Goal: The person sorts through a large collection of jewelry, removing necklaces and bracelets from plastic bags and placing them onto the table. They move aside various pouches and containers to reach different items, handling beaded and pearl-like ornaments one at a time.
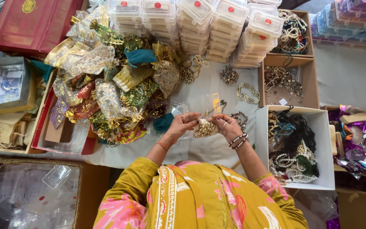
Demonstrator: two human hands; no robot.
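My left hand point(183, 124) and my right hand point(227, 126) meet over the white cloth point(208, 148), both gripping a bunch of pearl-bead jewellery point(205, 128) between them. A small clear plastic pouch point(210, 105) stands up just behind the bunch, touching my fingers. My right wrist wears beaded bangles, and a thin red bangle is on my left wrist. My sleeves are mustard yellow with pink flowers.
A heap of shiny gold and green gift pouches point(106, 85) lies to the left. Stacks of clear lidded boxes point(200, 25) stand at the back. A white box of beaded necklaces point(325, 144) sits to the right, wooden trays of jewellery point(310, 80) behind it. Loose bead pieces point(248, 93) lie on the cloth.
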